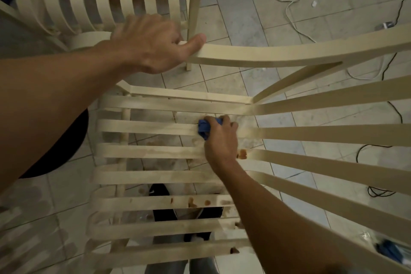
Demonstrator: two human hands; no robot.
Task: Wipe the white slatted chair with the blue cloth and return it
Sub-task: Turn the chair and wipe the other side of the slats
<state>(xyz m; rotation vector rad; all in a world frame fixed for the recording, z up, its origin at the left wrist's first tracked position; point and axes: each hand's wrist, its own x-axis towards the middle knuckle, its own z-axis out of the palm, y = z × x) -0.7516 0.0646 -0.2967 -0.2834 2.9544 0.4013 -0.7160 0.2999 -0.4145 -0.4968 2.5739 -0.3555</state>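
Observation:
The white slatted chair [155, 176] fills the lower middle of the view, its seat slats running left to right with brown stains on several of them. My right hand [219, 138] grips the bunched blue cloth [204, 129] and presses it on a seat slat near where the seat meets the backrest. My left hand [153, 42] holds the end of the chair's curved armrest [266, 53], thumb on top of it. A wet brown blob [242, 154] sits on a slat just right of my right wrist.
A second slatted chair [89, 0] stands at the upper left, close to my left hand. White and black cables [295, 26] trail over the tiled floor at right. A black round object [60, 151] lies at left. My dark shoes show under the seat.

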